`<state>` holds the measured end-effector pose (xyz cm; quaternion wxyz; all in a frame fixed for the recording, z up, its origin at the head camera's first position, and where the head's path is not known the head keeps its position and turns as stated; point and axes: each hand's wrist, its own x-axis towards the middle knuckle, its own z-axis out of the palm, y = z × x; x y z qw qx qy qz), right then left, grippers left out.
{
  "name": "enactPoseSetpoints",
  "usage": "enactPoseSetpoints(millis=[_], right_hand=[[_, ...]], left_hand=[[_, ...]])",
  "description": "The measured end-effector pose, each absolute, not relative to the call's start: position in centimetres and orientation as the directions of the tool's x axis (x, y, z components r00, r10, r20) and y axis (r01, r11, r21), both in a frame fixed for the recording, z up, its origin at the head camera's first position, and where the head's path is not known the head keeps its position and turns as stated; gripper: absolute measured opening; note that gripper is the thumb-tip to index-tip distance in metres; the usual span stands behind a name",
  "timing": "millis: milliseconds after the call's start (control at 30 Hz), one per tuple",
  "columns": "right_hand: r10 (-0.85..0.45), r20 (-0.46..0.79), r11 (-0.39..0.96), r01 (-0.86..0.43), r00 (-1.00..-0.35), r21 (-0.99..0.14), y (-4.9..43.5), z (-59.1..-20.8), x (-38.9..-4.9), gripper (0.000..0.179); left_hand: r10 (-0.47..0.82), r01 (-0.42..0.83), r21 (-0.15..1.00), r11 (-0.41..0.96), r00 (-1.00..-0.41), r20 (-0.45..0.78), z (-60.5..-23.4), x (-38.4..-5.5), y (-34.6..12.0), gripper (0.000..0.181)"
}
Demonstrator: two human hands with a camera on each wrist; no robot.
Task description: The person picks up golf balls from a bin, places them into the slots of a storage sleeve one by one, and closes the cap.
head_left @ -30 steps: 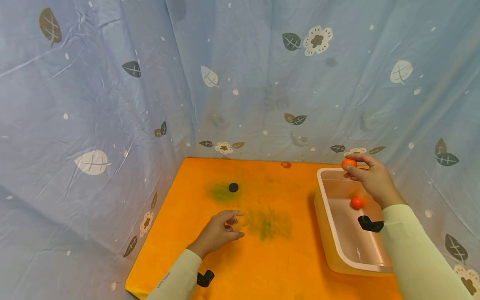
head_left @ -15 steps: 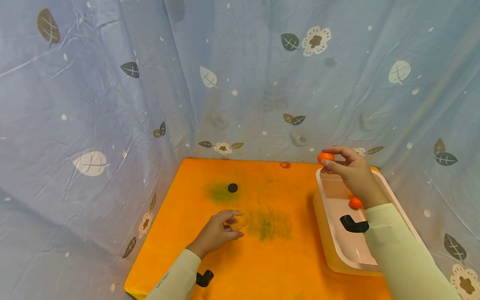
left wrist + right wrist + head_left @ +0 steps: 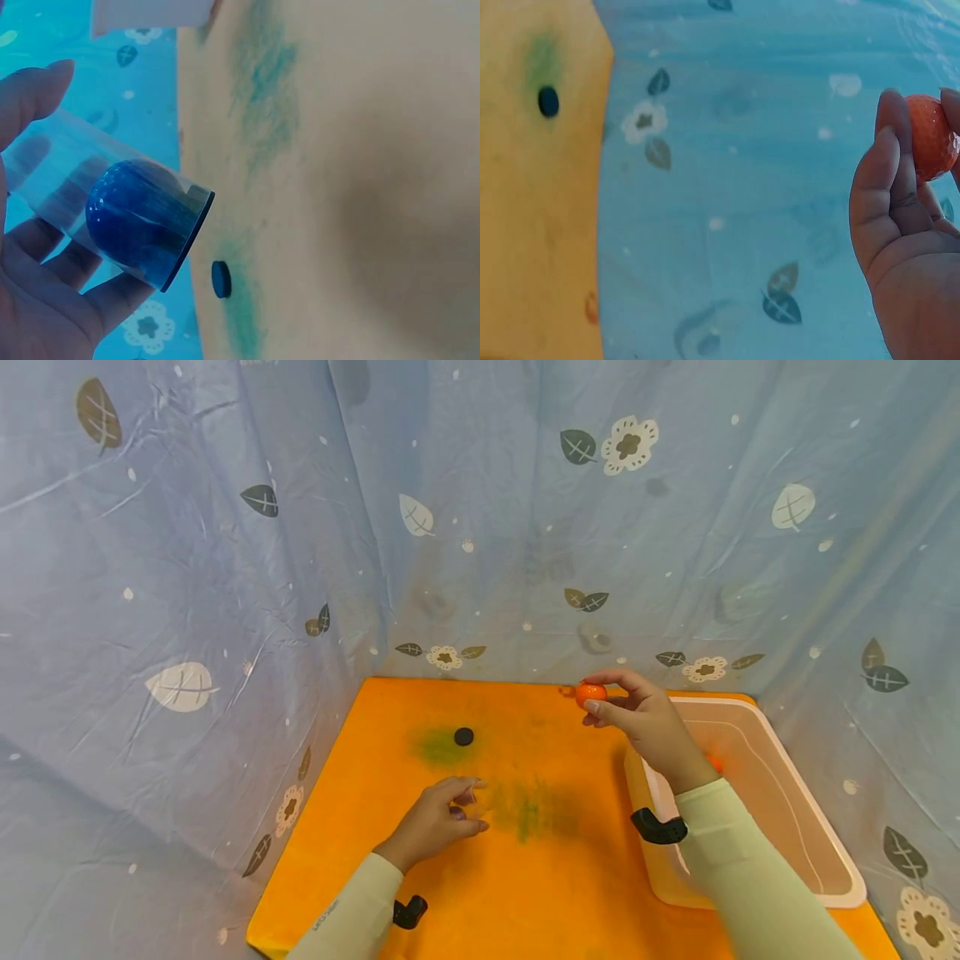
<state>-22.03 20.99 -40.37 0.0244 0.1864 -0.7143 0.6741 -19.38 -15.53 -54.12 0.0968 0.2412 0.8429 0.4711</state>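
Note:
My left hand (image 3: 429,823) grips a clear, see-through cup (image 3: 82,139) lying tilted in the fingers, with a dark blue, dimpled ball (image 3: 133,217) inside it near its dark-edged end. In the head view this cup is barely visible against the orange surface. My right hand (image 3: 651,727) pinches an orange golf ball (image 3: 590,695) between thumb and fingertips, held up left of the bin, over the far part of the table. The right wrist view shows the dimples of this golf ball (image 3: 930,139). A small black disc (image 3: 464,737) lies flat on the table beyond my left hand.
A pale pink plastic bin (image 3: 806,814) stands on the right, partly behind my right forearm. Inside it an orange ball (image 3: 716,764) shows. The orange-covered table (image 3: 555,893) has green stains. A blue patterned curtain (image 3: 495,510) hangs around its back and sides.
My right hand has moved left with the orange golf ball, from over the bin's far rim to over the table. My left hand has stayed nearly still with the clear cup.

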Motion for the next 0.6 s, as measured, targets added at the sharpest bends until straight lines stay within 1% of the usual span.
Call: enactPoseSetpoints(millis=[100,167,200,333,533,567,600], right_hand=[[-0.262,0.277,0.025,-0.293,-0.925,-0.956,19.7,-41.0,-21.8,0.034],[-0.275,0.273,0.009,-0.286,-0.922,-0.958,19.0,-41.4,-21.7,0.033],[-0.280,0.272,-0.003,-0.282,-0.921,-0.959,18.6,-41.6,-21.7,0.033],[-0.297,0.264,-0.065,-0.256,-0.918,-0.964,17.2,-42.4,-21.6,0.034],[-0.335,0.243,-0.099,-0.222,-0.910,-0.970,15.7,-43.6,-21.3,0.034],[-0.343,0.235,-0.097,-0.215,-0.909,-0.972,15.4,-43.7,-21.1,0.034],[-0.352,0.226,-0.092,-0.207,-0.908,-0.974,15.2,-43.9,-21.0,0.034]], left_hand=[[0.505,0.319,0.842,0.435,-0.861,0.065,-53.9,-19.5,-15.4,0.035],[0.506,0.317,0.845,0.430,-0.860,0.065,-54.0,-19.5,-15.3,0.033],[0.507,0.312,0.846,0.432,-0.860,0.059,-54.0,-19.5,-15.3,0.034],[0.502,0.299,0.845,0.443,-0.864,0.042,-54.2,-19.5,-15.2,0.058],[0.514,0.305,0.850,0.429,-0.856,0.048,-54.0,-19.6,-14.7,0.028],[0.518,0.308,0.851,0.426,-0.854,0.050,-53.9,-19.6,-14.7,0.025],[0.519,0.309,0.851,0.425,-0.853,0.050,-53.9,-19.6,-14.7,0.026]])
